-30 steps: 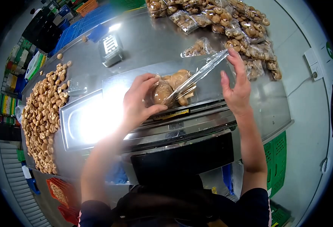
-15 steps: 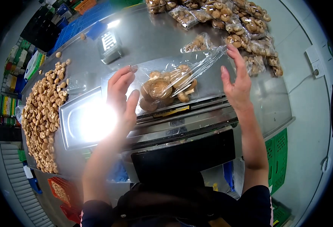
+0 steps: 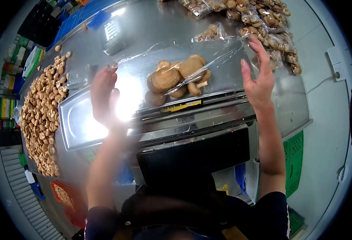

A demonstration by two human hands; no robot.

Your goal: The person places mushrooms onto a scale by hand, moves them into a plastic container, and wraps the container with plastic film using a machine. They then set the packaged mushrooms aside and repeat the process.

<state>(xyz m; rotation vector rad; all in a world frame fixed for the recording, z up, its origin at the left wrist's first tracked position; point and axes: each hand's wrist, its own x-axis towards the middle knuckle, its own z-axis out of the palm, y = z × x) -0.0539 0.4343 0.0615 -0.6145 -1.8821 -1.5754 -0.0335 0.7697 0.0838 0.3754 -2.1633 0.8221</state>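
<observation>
A cluster of brown shiitake mushrooms (image 3: 166, 79) lies under clear plastic film (image 3: 226, 54) on the metal work surface. Stretched taut above the mushrooms, the film runs from one hand to the other. On its left side, my left hand (image 3: 104, 94) is closed, pinching the film's edge at the fingertips. Its right end is gathered into creases, and my right hand (image 3: 260, 82) pinches it between fingertips, with the thumb held apart. A yellow and black label marked "ORGANIC" (image 3: 184, 106) shows just below the mushrooms. Whether a tray sits beneath them is hidden.
Loose mushrooms (image 3: 44, 120) are heaped at the left. Wrapped mushroom packs (image 3: 272, 24) pile up at the back right, with one pack (image 3: 211, 33) nearer. A shiny metal plate (image 3: 74, 124) sits left of the mushrooms; a black panel (image 3: 194, 154) stands in front of me.
My left hand has moved left, drawing the film out wider and flatter over the mushrooms. My right hand has shifted slightly up and right, still pinching its end.
</observation>
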